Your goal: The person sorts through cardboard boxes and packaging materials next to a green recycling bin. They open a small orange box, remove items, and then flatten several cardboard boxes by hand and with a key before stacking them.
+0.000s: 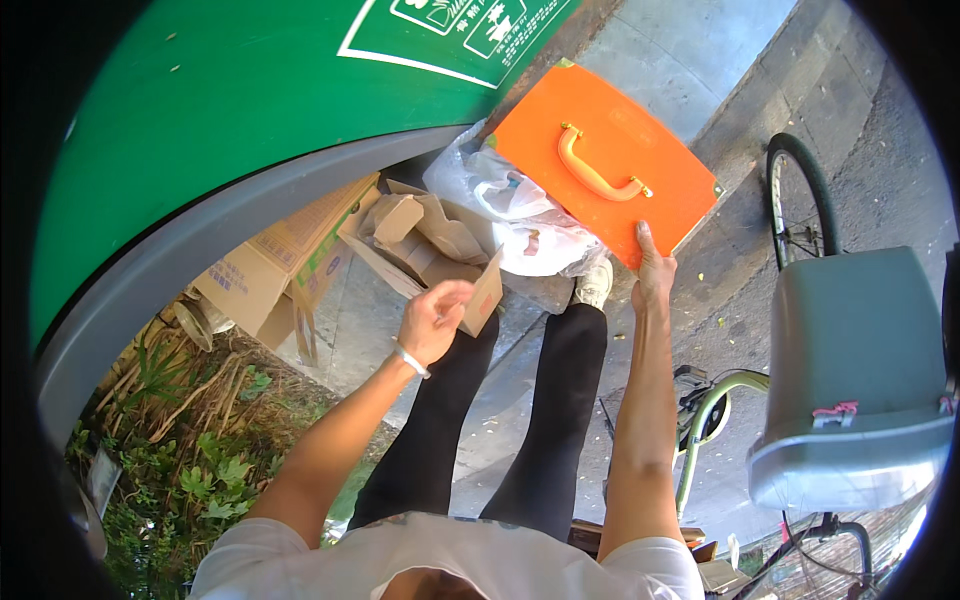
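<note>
My right hand grips the lower edge of a flat orange box with a curved handle and metal corners, its thumb lying on the face. My left hand, with a pale bracelet at the wrist, is beside an upright flap of an open cardboard box; whether its curled fingers touch the flap I cannot tell. Crumpled cardboard pieces lie inside that box. White and clear plastic bags rest between the cardboard box and the orange one, partly hidden by the latter.
A large green container with a grey rim curves across the upper left. Another cardboard box stands under its rim. Plants grow at lower left. On the right is a bicycle wheel near a grey lidded box with pink latches.
</note>
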Action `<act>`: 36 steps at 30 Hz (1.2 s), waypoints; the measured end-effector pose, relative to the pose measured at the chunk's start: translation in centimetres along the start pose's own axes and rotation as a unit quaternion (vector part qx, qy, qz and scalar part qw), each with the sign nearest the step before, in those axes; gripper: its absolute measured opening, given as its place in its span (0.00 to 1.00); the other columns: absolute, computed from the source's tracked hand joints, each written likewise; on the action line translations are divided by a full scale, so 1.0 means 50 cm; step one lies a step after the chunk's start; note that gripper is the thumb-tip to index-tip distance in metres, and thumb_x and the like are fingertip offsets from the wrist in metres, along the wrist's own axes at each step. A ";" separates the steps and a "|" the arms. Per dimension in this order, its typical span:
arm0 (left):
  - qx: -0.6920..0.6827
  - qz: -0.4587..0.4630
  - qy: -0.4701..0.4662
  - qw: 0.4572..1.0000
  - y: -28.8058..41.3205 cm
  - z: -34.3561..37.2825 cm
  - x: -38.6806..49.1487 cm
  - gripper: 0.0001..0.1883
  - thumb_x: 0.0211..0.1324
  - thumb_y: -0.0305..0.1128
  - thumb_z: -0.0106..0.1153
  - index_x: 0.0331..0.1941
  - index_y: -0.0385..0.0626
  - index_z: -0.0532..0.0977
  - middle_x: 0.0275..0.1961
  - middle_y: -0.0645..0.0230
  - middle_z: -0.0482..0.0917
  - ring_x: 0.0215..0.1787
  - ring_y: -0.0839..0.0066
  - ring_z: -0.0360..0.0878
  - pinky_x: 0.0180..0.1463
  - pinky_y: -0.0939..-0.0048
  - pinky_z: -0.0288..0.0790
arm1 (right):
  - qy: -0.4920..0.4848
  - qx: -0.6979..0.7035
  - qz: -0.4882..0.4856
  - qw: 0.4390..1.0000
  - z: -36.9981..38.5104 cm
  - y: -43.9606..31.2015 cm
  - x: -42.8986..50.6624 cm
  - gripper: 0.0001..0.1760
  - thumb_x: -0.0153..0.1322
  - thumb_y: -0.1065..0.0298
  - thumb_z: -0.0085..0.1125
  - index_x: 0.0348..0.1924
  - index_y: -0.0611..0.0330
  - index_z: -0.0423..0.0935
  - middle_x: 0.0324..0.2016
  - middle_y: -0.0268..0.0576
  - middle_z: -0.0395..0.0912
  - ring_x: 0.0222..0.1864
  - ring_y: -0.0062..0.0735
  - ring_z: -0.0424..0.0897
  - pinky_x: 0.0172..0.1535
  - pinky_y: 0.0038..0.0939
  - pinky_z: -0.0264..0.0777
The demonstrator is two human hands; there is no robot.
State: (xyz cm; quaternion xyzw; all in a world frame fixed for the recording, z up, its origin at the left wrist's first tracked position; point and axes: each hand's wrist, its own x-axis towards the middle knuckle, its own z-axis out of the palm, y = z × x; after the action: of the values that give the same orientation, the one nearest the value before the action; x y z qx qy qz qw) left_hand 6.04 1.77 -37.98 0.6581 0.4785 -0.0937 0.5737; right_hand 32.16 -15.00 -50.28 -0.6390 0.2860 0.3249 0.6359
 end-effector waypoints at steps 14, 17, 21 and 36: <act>-0.183 -0.074 -0.010 0.980 0.009 -0.061 -0.129 0.20 0.66 0.26 0.60 0.61 0.42 0.75 0.54 0.62 0.82 0.50 0.76 0.82 0.49 0.73 0.78 | -0.079 0.148 0.037 0.985 -0.083 -0.107 -0.236 0.27 0.80 0.57 0.53 0.64 0.69 0.68 0.58 0.49 0.77 0.56 0.41 0.80 0.58 0.43 0.75; -0.188 0.005 0.071 0.980 0.046 -0.084 -0.115 0.24 0.65 0.28 0.61 0.65 0.44 0.72 0.60 0.61 0.79 0.51 0.76 0.81 0.47 0.75 0.77 | -0.119 0.197 0.059 0.971 -0.124 -0.077 -0.314 0.28 0.80 0.56 0.53 0.67 0.66 0.66 0.62 0.47 0.75 0.61 0.43 0.77 0.64 0.46 0.71; -0.253 -0.034 0.150 0.955 0.105 -0.151 -0.084 0.35 0.67 0.56 0.56 0.71 0.50 0.66 0.71 0.59 0.68 0.67 0.66 0.70 0.61 0.61 0.69 | -0.149 0.219 0.093 0.960 -0.192 -0.045 -0.419 0.29 0.79 0.56 0.55 0.68 0.63 0.66 0.63 0.46 0.75 0.62 0.44 0.76 0.66 0.46 0.69; -0.251 0.086 0.010 0.964 0.242 -0.245 -0.339 0.36 0.57 0.37 0.73 0.66 0.36 0.70 0.60 0.62 0.80 0.60 0.78 0.75 0.65 0.74 0.69 | -0.240 0.040 0.138 0.960 -0.381 -0.074 -0.524 0.37 0.73 0.41 0.61 0.68 0.51 0.68 0.57 0.39 0.77 0.57 0.40 0.78 0.60 0.50 0.75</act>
State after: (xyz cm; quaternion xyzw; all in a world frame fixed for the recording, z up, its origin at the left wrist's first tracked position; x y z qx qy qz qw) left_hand 0.85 4.67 -14.57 0.5330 0.4335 0.0857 0.7215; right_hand 19.64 -35.16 -27.90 -0.4705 0.2231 0.5412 0.6603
